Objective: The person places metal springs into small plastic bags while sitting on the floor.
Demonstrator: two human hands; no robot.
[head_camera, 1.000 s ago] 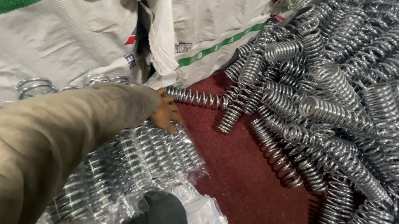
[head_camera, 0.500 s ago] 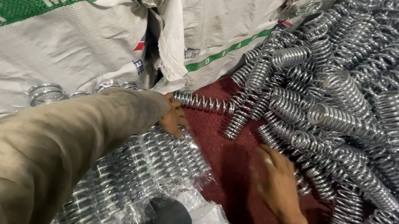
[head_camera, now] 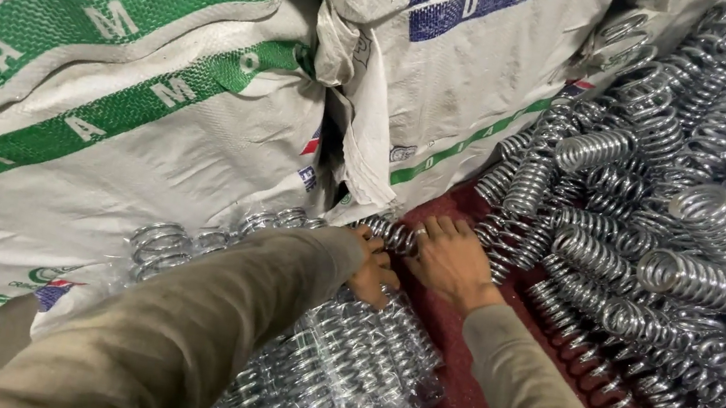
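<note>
Left hand point(head_camera: 372, 273) is curling its fingers down onto the top of the bagged springs point(head_camera: 339, 364), a clear plastic bag packed with rows of shiny coil springs; it is touching the bag's far end, but whether it is actually gripping anything I can't tell, as the sleeve is covering most of the hand. Right hand point(head_camera: 450, 260) is lying just to the right of the bagged springs, palm down, fingers spread fairly flat, fingertips pressing on a short dark-looking spring point(head_camera: 392, 234) sitting at the bag's far end. Not closed around it as far as I can see.

The two hands are almost touching each other over that spring.

Red floor point(head_camera: 468, 402) is showing right of the bag. Further right of the bag, a big loose pile of chrome springs point(head_camera: 664, 240) is lying heaped. Beyond the bag and to its left, white woven sacks point(head_camera: 129, 102) with green and blue print are stacking up against it.
</note>
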